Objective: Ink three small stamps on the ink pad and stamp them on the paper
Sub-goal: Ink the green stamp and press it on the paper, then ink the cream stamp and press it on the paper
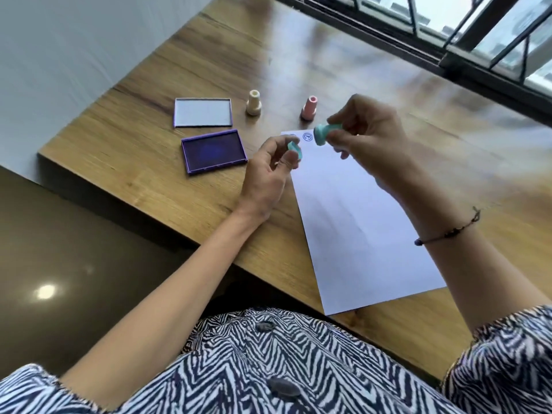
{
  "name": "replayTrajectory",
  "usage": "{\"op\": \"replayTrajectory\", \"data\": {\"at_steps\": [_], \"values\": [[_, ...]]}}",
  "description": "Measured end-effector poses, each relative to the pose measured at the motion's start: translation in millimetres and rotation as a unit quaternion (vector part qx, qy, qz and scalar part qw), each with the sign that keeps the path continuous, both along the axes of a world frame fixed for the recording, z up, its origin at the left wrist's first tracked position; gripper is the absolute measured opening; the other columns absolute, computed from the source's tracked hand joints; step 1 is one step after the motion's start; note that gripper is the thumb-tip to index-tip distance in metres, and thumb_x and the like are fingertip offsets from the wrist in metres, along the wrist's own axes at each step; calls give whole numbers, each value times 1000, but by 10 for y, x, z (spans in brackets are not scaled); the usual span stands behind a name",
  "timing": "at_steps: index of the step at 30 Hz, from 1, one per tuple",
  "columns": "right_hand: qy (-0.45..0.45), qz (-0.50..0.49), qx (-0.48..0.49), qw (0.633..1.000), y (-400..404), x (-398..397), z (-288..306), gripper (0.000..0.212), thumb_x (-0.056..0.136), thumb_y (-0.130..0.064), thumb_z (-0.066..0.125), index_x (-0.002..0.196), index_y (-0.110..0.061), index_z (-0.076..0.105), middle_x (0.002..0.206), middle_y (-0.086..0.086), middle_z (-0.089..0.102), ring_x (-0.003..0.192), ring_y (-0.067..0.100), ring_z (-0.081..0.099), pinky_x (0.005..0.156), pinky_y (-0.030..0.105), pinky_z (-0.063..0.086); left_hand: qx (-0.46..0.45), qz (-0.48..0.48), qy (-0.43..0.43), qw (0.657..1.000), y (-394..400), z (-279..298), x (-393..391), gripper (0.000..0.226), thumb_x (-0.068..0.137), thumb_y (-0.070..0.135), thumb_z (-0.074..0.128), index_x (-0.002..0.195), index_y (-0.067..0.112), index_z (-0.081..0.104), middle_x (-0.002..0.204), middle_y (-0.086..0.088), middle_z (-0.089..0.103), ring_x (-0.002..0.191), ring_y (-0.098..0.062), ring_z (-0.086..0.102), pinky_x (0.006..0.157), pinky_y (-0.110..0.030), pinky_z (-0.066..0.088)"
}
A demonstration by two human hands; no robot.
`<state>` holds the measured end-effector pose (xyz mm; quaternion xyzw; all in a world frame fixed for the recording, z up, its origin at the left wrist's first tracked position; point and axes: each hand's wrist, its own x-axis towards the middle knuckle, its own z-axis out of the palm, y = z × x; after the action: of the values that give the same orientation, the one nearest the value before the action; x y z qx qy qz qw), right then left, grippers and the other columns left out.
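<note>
Two hands work above the paper (pixel 358 222): the right hand (pixel 367 138) pinches the teal stamp (pixel 324 133), the left hand (pixel 268 171) pinches its cap (pixel 295 150). One print (pixel 307 136) shows. Next, I judge, comes pressing the stamp on the open ink pad (pixel 213 151).

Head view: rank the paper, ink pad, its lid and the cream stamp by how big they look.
1. paper, largest by far
2. ink pad and lid: look about alike, so not ranked apart
3. cream stamp, smallest
</note>
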<state>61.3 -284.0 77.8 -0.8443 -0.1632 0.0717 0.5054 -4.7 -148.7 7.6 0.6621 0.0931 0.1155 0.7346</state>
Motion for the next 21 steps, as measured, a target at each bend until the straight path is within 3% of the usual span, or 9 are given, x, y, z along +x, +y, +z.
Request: {"op": "replayTrajectory", "data": {"at_steps": [3,11,15,17,19,21], "values": [[5,32,8,999,73,-53,-73,23,70,-5,65,68,-27,57,64,7,60,51,10,55,47,22,46,-56,-9,4,998,12,41,-21,15,89,3,51,103,7,56,82,-2,58,70,-13,54,73,-19,49],[18,63,17,998,128,-98,-149,18,74,0,65,74,-17,60,61,0,58,46,-1,54,44,14,44,-50,-14,21,998,71,125,-59,24,87,-2,52,109,-10,51,81,-4,58,68,-12,54,68,-18,49],[21,64,13,998,191,-99,-205,8,75,0,65,75,-5,59,60,3,58,45,0,54,44,15,44,-29,-15,26,999,140,137,-50,13,87,0,53,98,-4,56,73,-7,57,57,-4,53,62,-17,47],[22,58,24,998,247,-99,-222,14,75,0,65,71,-12,58,59,2,58,46,4,55,44,18,45,-10,-10,23,1000,199,143,-35,13,87,2,54,97,-5,58,73,-7,57,57,-5,51,62,-18,45],[19,46,31,998,313,-61,-221,22,75,-1,65,67,-20,56,59,0,59,48,8,56,44,19,45,25,-4,25,999,266,171,13,16,87,6,55,98,-5,60,76,-9,59,61,-9,52,65,-22,46],[-22,39,-8,999,408,33,-210,14,75,-6,67,70,-17,60,61,2,60,53,14,57,48,23,46,107,32,44,993,313,202,120,21,88,12,56,103,0,62,87,-14,65,73,-15,57,74,-30,48]]}}
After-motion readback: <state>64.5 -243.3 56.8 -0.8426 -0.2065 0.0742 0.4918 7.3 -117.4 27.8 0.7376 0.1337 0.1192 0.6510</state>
